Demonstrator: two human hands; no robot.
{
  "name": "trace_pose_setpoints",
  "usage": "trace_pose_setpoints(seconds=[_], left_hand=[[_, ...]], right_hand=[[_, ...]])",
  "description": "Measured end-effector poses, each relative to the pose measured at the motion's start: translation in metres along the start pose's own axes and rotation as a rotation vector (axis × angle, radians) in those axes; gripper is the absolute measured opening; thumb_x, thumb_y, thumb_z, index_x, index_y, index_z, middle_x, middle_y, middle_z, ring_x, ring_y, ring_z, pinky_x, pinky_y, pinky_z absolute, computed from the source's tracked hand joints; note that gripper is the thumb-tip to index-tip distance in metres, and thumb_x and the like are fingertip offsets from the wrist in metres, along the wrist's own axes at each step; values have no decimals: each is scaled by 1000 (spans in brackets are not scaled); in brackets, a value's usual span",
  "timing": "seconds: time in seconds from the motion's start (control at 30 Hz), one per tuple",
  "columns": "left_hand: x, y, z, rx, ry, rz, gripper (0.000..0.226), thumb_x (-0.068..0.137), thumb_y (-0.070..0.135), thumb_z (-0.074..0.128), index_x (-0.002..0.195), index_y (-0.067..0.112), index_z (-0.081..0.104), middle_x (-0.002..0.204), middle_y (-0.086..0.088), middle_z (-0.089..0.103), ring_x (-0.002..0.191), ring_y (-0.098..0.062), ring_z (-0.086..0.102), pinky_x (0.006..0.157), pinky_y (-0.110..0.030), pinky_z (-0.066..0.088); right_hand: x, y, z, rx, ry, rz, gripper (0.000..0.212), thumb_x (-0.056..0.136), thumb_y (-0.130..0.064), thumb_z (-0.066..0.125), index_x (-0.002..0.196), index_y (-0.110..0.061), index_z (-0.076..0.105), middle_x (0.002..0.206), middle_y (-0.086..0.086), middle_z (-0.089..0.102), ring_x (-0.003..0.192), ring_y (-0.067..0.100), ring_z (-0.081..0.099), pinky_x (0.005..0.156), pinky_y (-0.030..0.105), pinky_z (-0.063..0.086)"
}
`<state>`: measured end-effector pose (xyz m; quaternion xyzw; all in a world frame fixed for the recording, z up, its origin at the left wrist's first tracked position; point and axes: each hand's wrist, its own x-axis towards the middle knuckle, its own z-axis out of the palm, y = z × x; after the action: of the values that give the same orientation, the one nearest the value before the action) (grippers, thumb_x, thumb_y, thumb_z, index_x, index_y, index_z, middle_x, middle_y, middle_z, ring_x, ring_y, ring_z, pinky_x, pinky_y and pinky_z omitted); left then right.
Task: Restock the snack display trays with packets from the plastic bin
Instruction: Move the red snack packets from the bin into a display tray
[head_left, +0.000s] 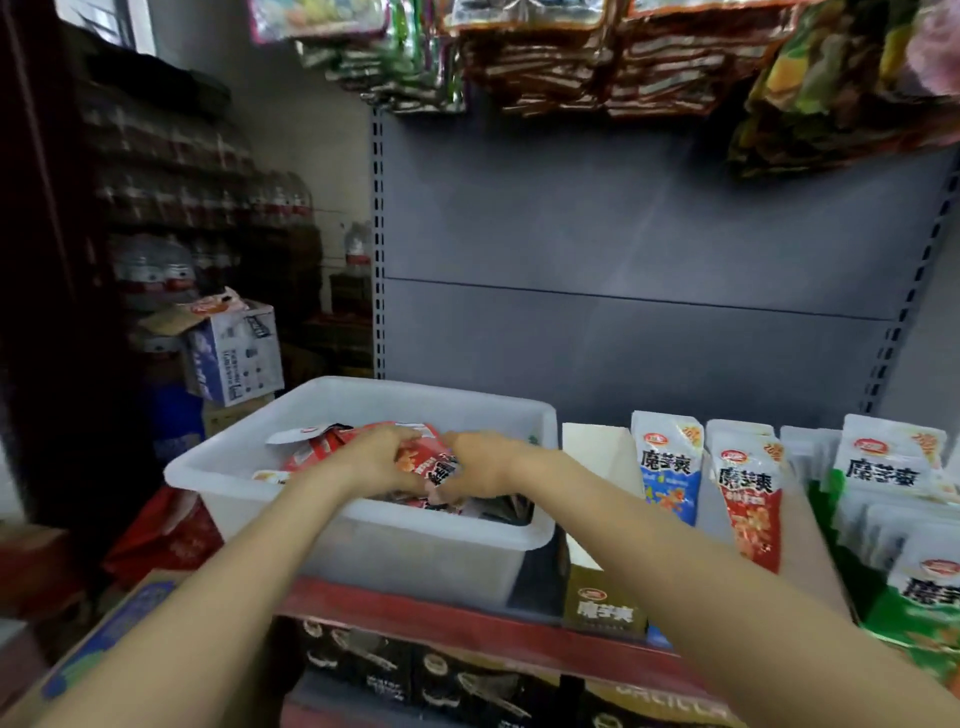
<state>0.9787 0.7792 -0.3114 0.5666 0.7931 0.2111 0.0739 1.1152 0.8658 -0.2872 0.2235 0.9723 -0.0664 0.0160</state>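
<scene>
Both my hands are down inside the translucent white plastic bin (363, 545), which sits on the red-edged shelf (415, 613). My left hand (382, 460) and my right hand (480, 465) meet over the same red foil snack packet (428, 462), fingers curled round it from either side, so each grip is closed on that packet. It lies tilted among the loose pile, its long axis running roughly from the bin's far left corner toward its near right corner, the dark-lettered end pointing toward me. Its face is glossy red with a picture of orange pieces (the print is too blurred to read). More red and white packets lie beneath it. Just to the right of the bin stand the display trays, holding an upright blue-and-white packet (667, 465), a red-and-white packet (748, 493) beside it, and green-and-white packets (888, 467) further right.
</scene>
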Motion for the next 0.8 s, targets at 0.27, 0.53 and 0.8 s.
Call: trace_pose_setpoints(seconds=[0.27,0.53,0.8], left_hand=[[2,-4,2,-16,-113,-16,67,70,31,80,131,28,52,123,7,60,113,-14,56,100,-32,44],[2,-3,0,-38,205,-34,35,75,31,77,107,29,63,99,5,68,94,-17,63,85,-32,49],[-15,17,-10,-447,451,29,13,88,18,65,80,27,62,90,2,69,89,-16,64,77,-31,54]], right_hand=[[15,-6,9,-89,-64,0,33,86,-25,63,114,-9,55,110,12,62,83,24,52,74,30,44],[-1,8,0,29,363,21,19,92,-16,43,86,-13,61,87,11,63,84,31,55,63,33,41],[-34,28,-17,650,703,96,8,86,-19,65,79,-16,64,80,3,71,76,18,63,67,28,46]])
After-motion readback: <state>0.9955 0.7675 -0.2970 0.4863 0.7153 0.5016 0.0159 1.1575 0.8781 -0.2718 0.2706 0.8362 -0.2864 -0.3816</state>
